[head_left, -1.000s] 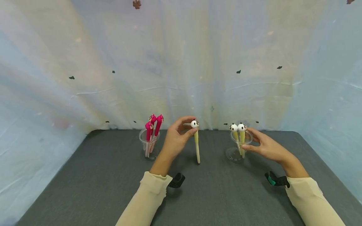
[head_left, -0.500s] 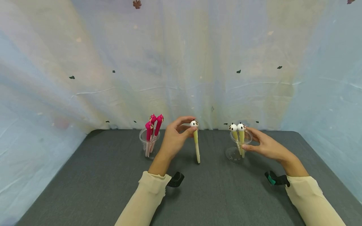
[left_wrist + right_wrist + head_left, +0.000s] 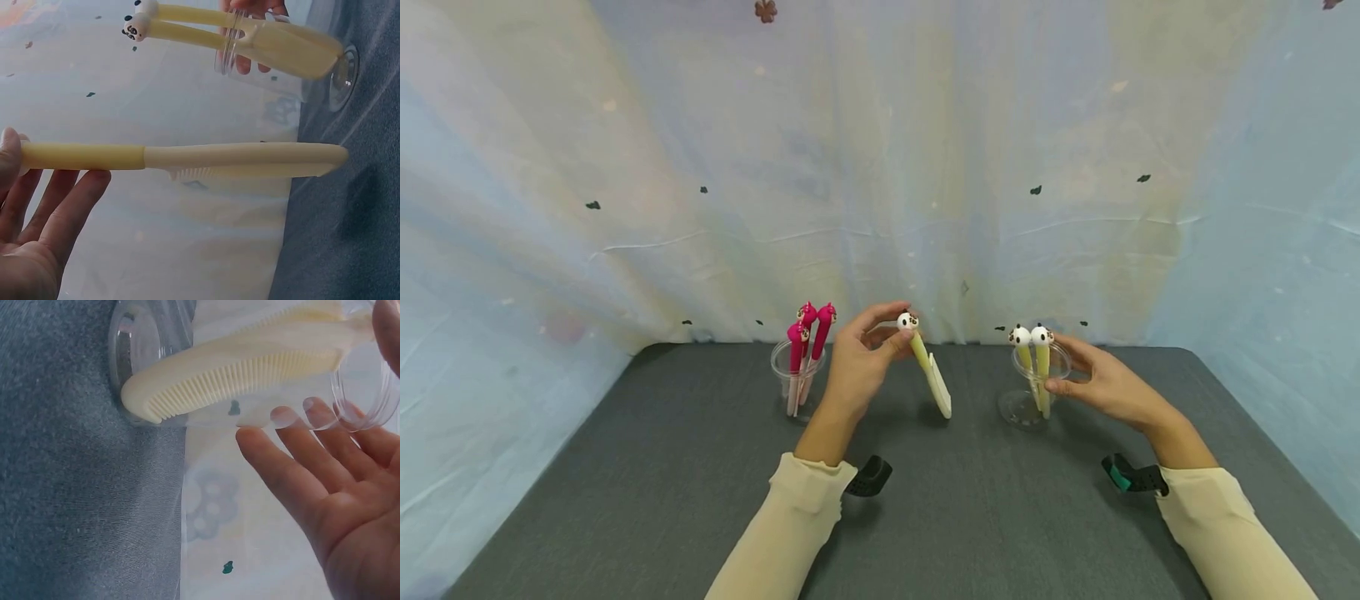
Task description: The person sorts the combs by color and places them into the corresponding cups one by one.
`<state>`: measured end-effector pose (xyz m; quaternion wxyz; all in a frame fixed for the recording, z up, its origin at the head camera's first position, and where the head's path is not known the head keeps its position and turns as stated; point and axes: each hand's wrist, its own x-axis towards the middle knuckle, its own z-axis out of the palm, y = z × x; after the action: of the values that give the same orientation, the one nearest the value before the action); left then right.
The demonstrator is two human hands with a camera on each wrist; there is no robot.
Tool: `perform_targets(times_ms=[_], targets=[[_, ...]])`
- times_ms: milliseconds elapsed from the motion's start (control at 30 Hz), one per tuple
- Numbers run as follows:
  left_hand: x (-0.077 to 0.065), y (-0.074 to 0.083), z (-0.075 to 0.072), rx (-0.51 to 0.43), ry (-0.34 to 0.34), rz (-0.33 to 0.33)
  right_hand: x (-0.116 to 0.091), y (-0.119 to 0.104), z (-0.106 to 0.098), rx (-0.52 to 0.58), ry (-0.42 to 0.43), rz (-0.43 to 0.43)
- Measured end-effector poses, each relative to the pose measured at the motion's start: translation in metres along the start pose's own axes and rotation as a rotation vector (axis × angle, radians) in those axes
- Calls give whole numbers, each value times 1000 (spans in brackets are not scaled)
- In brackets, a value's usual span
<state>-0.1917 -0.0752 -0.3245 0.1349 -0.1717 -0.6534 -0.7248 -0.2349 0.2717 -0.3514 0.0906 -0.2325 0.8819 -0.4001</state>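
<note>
A pale yellow comb (image 3: 938, 388) with a panda head hangs tilted above the dark table, its lower end slanting to the right. My left hand (image 3: 857, 358) pinches it near the head between thumb and fingers; in the left wrist view the comb's teeth (image 3: 194, 172) show along one edge. On the right, my right hand (image 3: 1105, 383) grips a clear plastic cup (image 3: 1019, 410), its thumb in front and fingers behind. Two matching panda combs (image 3: 231, 362) stand in that cup, heads above its rim.
To the left of my left hand, a second clear cup (image 3: 781, 383) holds three pink-handled pieces (image 3: 823, 329) with small animal heads. A patterned pale curtain (image 3: 880, 167) hangs behind the grey table (image 3: 970, 517).
The comb in my left hand has turned from near upright to slanted, its lower end swinging right and up, showing its broader side. My right hand and the cup look unchanged.
</note>
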Motion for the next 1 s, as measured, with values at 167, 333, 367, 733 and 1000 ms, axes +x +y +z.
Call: perform_targets(times_ms=[167,333,367,733,1000], targets=[[-1,1,1,-39,25,10,1,-1,1,-36,5,14],[-1,2,2,-129,48,70,2,-1,2,-49,1,19],[-1,3,3,-141,55,78,2,-2,2,-52,0,20],[8,22,19,-144,48,116,1,-2,0,-83,-1,26],[18,38,33,-142,55,178,2,0,2,-101,1,30]])
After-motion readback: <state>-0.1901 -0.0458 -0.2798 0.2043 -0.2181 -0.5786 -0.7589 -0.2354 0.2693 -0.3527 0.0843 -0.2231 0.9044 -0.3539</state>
